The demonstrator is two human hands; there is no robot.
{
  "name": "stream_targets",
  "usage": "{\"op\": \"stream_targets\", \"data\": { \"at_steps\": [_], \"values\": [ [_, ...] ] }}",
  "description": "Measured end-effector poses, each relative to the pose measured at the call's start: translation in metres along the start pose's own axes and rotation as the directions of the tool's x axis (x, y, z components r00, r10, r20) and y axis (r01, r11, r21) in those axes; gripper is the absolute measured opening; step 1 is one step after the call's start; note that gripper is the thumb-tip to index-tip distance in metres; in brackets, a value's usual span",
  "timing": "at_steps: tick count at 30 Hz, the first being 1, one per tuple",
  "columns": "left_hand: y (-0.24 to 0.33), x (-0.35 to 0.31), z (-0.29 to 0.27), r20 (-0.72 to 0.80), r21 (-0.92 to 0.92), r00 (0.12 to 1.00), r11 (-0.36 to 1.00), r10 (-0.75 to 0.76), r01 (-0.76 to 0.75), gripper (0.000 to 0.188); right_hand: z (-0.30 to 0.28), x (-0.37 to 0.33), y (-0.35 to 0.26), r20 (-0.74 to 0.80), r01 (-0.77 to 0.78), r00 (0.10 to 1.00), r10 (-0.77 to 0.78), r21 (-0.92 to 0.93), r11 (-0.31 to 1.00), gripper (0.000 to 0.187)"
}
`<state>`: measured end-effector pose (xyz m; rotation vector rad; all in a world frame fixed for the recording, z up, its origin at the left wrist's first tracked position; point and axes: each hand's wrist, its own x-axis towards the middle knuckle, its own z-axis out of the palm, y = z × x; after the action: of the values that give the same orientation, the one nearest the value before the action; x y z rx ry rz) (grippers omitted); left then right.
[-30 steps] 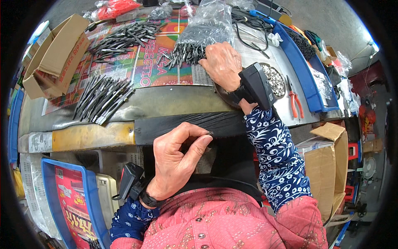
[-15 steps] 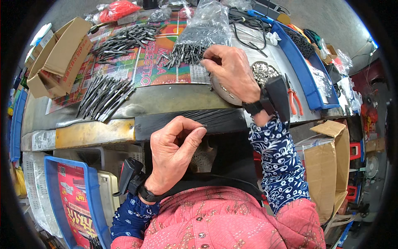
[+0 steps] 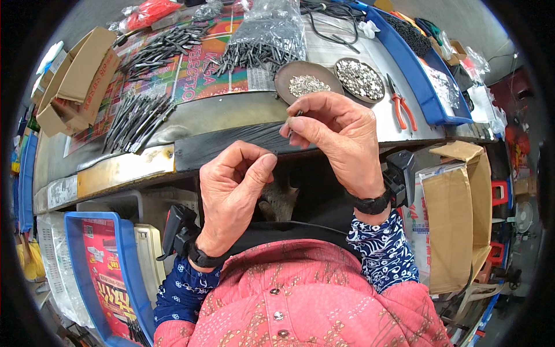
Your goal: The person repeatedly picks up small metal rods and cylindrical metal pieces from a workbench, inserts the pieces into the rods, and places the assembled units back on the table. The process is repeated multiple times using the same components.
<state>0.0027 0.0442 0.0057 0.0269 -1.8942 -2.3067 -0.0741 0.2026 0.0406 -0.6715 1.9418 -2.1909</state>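
Note:
My left hand [image 3: 230, 194] is held just in front of the bench edge, thumb and forefinger pinched on a tiny dark piece [image 3: 276, 153] that barely shows. To its right and a little higher, my right hand [image 3: 348, 147] pinches a small dark piece [image 3: 298, 114] between thumb and fingers; most of it is hidden. Beyond the right hand lie a round dish of small silvery metal parts [image 3: 309, 85] and a second dish of shiny round parts [image 3: 359, 80]. A heap of thin black strips [image 3: 257, 56] spills from a clear plastic bag [image 3: 272, 26] behind the dishes.
More black strips [image 3: 139, 122] lie bundled at the left, with another pile [image 3: 167, 49] behind. Red-handled pliers [image 3: 400, 107] rest right of the dishes, beside a long blue tray [image 3: 425, 81]. Cardboard boxes stand at far left [image 3: 87, 81] and lower right [image 3: 454, 225]; a blue bin [image 3: 124, 260] sits lower left.
My right hand has come back from the black strips toward my left hand, uncovering the dish of silvery parts. My left hand stays pinched, slightly higher. The view has shifted a little.

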Motion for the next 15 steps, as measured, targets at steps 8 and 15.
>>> {"op": "stream_targets", "data": {
  "at_steps": [8, 15],
  "values": [
    [-0.002, -0.007, 0.007, 0.043, -0.131, 0.999, 0.991, -0.028, 0.034, 0.011, 0.005, -0.019, 0.002, -0.040, -0.029, 0.999, 0.034, 0.120, 0.992, 0.011],
    [0.000, -0.009, 0.011, 0.029, -0.148, 0.999, 0.988, -0.031, 0.035, 0.012, 0.009, -0.024, 0.005, -0.083, -0.007, 0.996, 0.017, 0.111, 0.994, 0.010]
  ]
}}
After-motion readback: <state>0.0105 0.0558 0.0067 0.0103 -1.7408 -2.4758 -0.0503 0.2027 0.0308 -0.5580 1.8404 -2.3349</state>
